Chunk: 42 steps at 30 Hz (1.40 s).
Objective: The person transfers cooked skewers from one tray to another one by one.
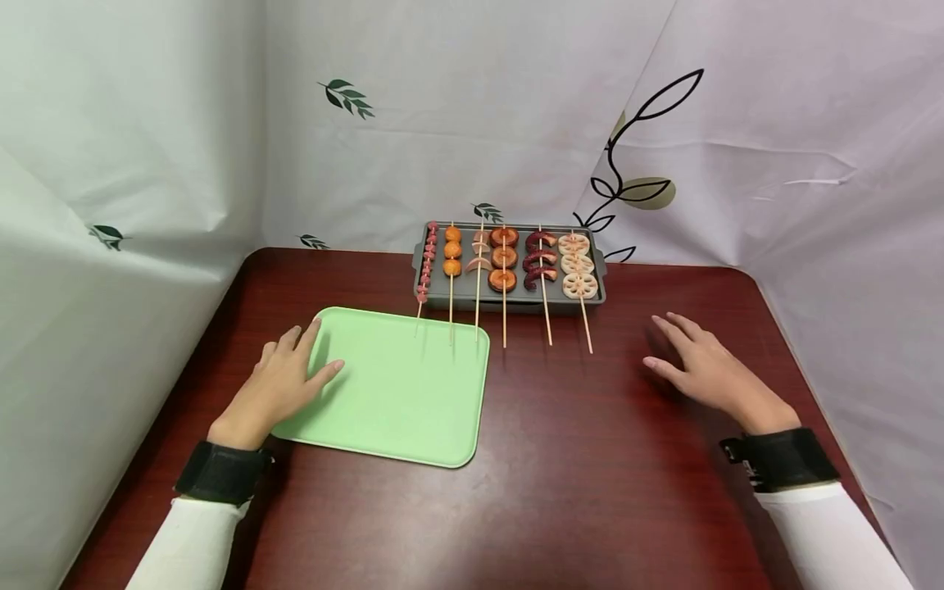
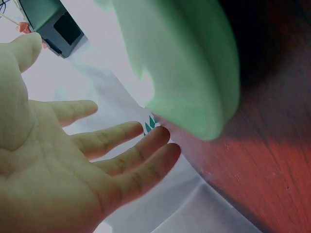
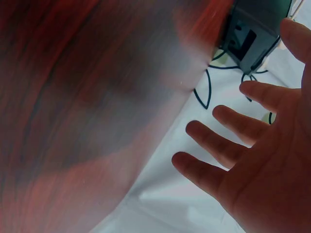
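Now your flat, open left hand (image 1: 283, 378) rests on one green tray (image 1: 413, 393); your open right hand (image 1: 701, 369) lies right of it, six skewers (image 1: 505, 279) beyond.

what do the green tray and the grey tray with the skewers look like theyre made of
Green tray: probably plastic, matte, with a uniform pastel colour and soft rounded rim. Grey tray: likely plastic or coated metal, dull, no shine. Skewers: pale sticks, apparently bamboo or wood.

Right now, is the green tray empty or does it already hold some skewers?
Empty. The green tray shows only bare surface; all six skewers lie on the grey grill pan.
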Each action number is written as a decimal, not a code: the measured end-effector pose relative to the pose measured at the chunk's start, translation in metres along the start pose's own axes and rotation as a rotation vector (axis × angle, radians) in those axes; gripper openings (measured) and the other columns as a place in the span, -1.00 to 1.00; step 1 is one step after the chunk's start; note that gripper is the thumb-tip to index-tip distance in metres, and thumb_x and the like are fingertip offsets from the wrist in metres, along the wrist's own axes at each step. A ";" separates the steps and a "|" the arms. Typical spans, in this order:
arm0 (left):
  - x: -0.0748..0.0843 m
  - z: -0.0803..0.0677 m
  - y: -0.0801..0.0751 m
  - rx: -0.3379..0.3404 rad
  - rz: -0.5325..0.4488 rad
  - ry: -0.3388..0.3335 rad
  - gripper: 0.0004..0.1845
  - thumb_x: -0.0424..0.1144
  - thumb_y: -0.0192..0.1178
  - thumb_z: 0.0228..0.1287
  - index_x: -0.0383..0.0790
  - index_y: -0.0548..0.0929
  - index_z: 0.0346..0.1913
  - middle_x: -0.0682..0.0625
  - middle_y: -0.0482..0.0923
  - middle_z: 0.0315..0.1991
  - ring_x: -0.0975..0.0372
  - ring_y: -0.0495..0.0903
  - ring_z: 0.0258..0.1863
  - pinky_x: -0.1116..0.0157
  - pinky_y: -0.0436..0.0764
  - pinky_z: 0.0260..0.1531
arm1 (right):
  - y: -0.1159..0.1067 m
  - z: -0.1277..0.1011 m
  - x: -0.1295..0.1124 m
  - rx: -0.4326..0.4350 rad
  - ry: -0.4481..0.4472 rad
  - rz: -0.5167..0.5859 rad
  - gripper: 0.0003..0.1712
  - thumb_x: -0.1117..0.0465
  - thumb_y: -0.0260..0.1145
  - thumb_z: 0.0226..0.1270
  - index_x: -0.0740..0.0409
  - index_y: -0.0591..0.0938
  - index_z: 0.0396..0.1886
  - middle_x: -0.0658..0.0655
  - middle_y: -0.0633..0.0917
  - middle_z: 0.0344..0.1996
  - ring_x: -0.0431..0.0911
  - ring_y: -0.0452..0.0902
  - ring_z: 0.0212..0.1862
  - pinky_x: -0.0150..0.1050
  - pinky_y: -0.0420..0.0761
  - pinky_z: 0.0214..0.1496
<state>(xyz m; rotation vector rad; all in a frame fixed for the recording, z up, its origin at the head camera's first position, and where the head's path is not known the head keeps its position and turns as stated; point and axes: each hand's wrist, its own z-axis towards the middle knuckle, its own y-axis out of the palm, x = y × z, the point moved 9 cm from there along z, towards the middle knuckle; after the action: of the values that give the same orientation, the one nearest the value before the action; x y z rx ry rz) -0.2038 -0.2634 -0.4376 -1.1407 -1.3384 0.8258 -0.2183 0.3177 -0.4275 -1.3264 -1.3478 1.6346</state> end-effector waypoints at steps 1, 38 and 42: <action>0.000 0.000 0.000 0.004 0.000 -0.005 -0.03 0.31 -0.01 0.52 -0.26 -0.06 0.66 -0.57 0.11 0.47 -0.48 0.19 0.34 -0.47 0.37 0.18 | 0.000 0.000 -0.002 0.006 -0.004 0.003 -0.13 -0.12 0.29 0.51 0.31 0.27 0.56 0.52 0.25 0.48 0.52 0.23 0.40 0.49 0.30 0.34; -0.018 0.000 0.005 -0.013 0.027 -0.058 -0.51 -0.56 -0.06 0.36 -0.70 0.27 0.31 -0.64 0.38 -0.05 -0.39 0.57 -0.19 -0.21 0.62 -0.24 | 0.031 -0.002 -0.048 -0.048 -0.050 0.297 -0.40 0.01 0.20 0.61 0.24 0.43 0.46 0.20 0.65 0.11 0.04 0.64 0.07 -0.11 0.66 0.02; -0.017 0.001 0.005 -0.013 0.032 -0.052 -0.46 -0.62 0.01 0.26 -0.70 0.28 0.32 -0.63 0.42 -0.05 -0.39 0.57 -0.14 -0.20 0.64 -0.21 | 0.034 -0.001 -0.051 -0.057 -0.054 0.298 -0.40 0.00 0.19 0.62 0.23 0.43 0.47 0.18 0.65 0.12 0.02 0.64 0.08 -0.10 0.66 0.03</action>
<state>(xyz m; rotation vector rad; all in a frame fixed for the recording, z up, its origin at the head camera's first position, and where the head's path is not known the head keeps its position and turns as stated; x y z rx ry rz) -0.2060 -0.2777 -0.4470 -1.1601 -1.3738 0.8764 -0.1982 0.2629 -0.4444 -1.5890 -1.2825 1.8508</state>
